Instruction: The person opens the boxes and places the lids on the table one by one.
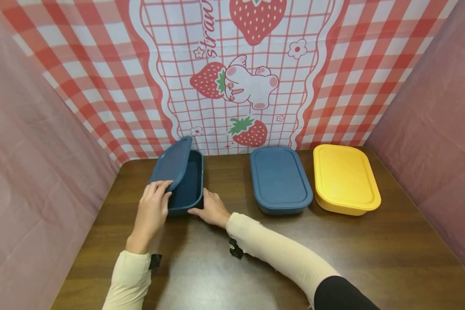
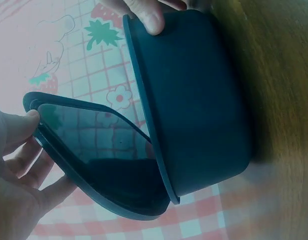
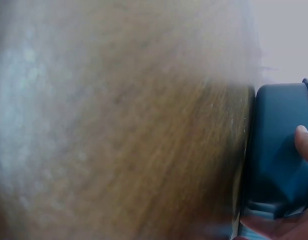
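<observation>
At the left of the table stands a dark blue food container [image 1: 183,211], with its lid [image 1: 171,161] tilted up over the left side. My left hand [image 1: 152,209] pinches the lid's near edge, thumb on one face and fingers on the other in the left wrist view. My right hand [image 1: 212,209] grips the near right corner of the container, its thumb [image 3: 304,141] on the near wall. Through the gap beside the lid the container's dark inside shows, with no contents visible in it. The lid's far end leans at the container's rim [image 2: 144,105].
A second blue container [image 1: 280,178] with its lid on stands right of centre. Beside it is a yellow lidded container [image 1: 346,178]. A checked strawberry cloth [image 1: 252,86] hangs behind the wooden table [image 1: 217,267]; pink cloth [image 1: 42,150] hangs at both sides.
</observation>
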{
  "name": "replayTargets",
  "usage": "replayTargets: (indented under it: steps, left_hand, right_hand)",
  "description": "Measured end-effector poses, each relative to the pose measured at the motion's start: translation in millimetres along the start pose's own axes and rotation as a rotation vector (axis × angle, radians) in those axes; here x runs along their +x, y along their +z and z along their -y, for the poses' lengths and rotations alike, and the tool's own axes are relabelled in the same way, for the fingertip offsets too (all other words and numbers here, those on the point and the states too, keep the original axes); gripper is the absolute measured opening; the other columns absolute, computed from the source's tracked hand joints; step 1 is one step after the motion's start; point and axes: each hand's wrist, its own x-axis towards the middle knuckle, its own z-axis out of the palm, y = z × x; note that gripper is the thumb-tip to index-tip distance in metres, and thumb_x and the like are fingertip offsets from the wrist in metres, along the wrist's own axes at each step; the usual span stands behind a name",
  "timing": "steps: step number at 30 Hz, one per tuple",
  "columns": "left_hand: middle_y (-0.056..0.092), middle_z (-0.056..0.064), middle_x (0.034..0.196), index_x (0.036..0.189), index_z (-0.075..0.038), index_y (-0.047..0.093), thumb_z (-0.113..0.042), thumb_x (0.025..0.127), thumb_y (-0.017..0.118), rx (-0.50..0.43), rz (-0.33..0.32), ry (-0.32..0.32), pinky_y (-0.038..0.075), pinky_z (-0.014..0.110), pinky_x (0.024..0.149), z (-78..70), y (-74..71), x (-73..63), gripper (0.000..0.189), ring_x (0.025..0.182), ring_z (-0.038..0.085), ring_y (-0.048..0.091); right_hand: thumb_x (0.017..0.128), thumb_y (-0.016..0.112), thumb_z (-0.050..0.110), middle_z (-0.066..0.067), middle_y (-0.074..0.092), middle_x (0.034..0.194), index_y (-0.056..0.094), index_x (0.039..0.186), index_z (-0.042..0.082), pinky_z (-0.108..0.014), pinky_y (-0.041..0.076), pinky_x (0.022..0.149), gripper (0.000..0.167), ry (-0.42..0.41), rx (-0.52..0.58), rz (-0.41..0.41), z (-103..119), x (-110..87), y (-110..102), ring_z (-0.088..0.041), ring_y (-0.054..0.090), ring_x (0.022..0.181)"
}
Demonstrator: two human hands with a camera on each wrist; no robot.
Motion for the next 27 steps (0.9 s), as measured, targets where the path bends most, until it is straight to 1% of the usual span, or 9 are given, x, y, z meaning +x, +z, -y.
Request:
replayTargets:
  steps: [5, 11, 14, 17, 20, 22, 24, 27]
  left_hand:
    - [0.061, 0.023, 0.107, 0.116, 0.002, 0.065, 0.003, 0.089, 0.064, -0.055, -0.039, -0.047, 0.047, 0.052, 0.091, 2.3, -3.2, 1.6, 0.027, 0.102, 0.04, 0.056]
    - [0.06, 0.024, 0.106, 0.115, 0.004, 0.065, 0.006, 0.089, 0.063, -0.107, -0.106, -0.064, 0.045, 0.049, 0.089, 6.6, -6.4, 3.4, 0.026, 0.102, 0.04, 0.056]
    - [0.06, 0.024, 0.105, 0.114, 0.006, 0.065, 0.007, 0.088, 0.063, -0.126, -0.137, -0.083, 0.044, 0.042, 0.087, 8.2, -7.4, 2.6, 0.026, 0.1, 0.039, 0.057]
    - [0.06, 0.024, 0.105, 0.114, 0.007, 0.064, 0.007, 0.089, 0.063, -0.147, -0.162, -0.113, 0.043, 0.027, 0.084, 9.0, -9.1, 1.9, 0.026, 0.095, 0.036, 0.058]
    - [0.06, 0.025, 0.105, 0.114, 0.008, 0.064, 0.009, 0.088, 0.063, -0.181, -0.182, -0.148, 0.039, 0.012, 0.08, 10.3, -11.4, 1.1, 0.026, 0.09, 0.03, 0.058]
    - [0.06, 0.025, 0.105, 0.114, 0.008, 0.064, 0.009, 0.088, 0.062, -0.217, -0.186, -0.182, 0.038, 0.003, 0.08, 11.5, -12.8, 0.2, 0.026, 0.089, 0.023, 0.058]
    - [0.06, 0.025, 0.105, 0.114, 0.009, 0.064, 0.009, 0.088, 0.062, -0.25, -0.194, -0.207, 0.038, 0.0, 0.079, 13.1, -13.9, -0.9, 0.025, 0.088, 0.014, 0.058]
    - [0.059, 0.025, 0.105, 0.114, 0.009, 0.064, 0.009, 0.089, 0.061, -0.3, -0.209, -0.243, 0.041, -0.001, 0.076, 16.0, -15.1, -2.5, 0.025, 0.087, 0.0, 0.056]
  right_hand:
    - [0.085, 0.071, 0.047, -0.025, 0.046, 0.145, 0.03, 0.147, -0.008, -0.043, 0.035, 0.115, 0.092, 0.01, -0.005, 0.012, 0, -0.8, -1, -0.038, 0.042, 0.136]
    - [0.086, 0.071, 0.047, -0.025, 0.044, 0.147, 0.029, 0.147, -0.008, -0.041, 0.033, 0.116, 0.092, 0.014, -0.008, 0.013, 0, -0.5, -2, -0.037, 0.04, 0.139]
    - [0.085, 0.071, 0.046, -0.025, 0.045, 0.147, 0.03, 0.147, -0.008, -0.041, 0.032, 0.116, 0.091, 0.009, -0.006, 0.008, 1, -0.6, -3, -0.036, 0.041, 0.138]
    - [0.085, 0.072, 0.045, -0.025, 0.046, 0.146, 0.031, 0.146, -0.008, -0.04, 0.032, 0.116, 0.091, 0.006, -0.005, 0.003, 2, -0.8, -4, -0.036, 0.041, 0.138]
    - [0.085, 0.073, 0.045, -0.025, 0.046, 0.146, 0.031, 0.146, -0.008, -0.041, 0.032, 0.116, 0.091, 0.01, 0.002, -0.002, 3, -1.4, -5, -0.036, 0.041, 0.138]
    - [0.084, 0.073, 0.045, -0.025, 0.045, 0.146, 0.03, 0.147, -0.008, -0.041, 0.032, 0.116, 0.092, 0.012, 0.009, -0.003, 4, -2.0, -4, -0.037, 0.041, 0.138]
    - [0.084, 0.073, 0.045, -0.025, 0.045, 0.146, 0.03, 0.147, -0.008, -0.042, 0.033, 0.116, 0.093, 0.014, 0.014, -0.005, 4, -2.6, -4, -0.037, 0.04, 0.138]
    - [0.084, 0.073, 0.045, -0.025, 0.045, 0.146, 0.03, 0.147, -0.007, -0.042, 0.034, 0.115, 0.093, 0.015, 0.013, -0.009, 3, -3.4, -2, -0.037, 0.041, 0.137]
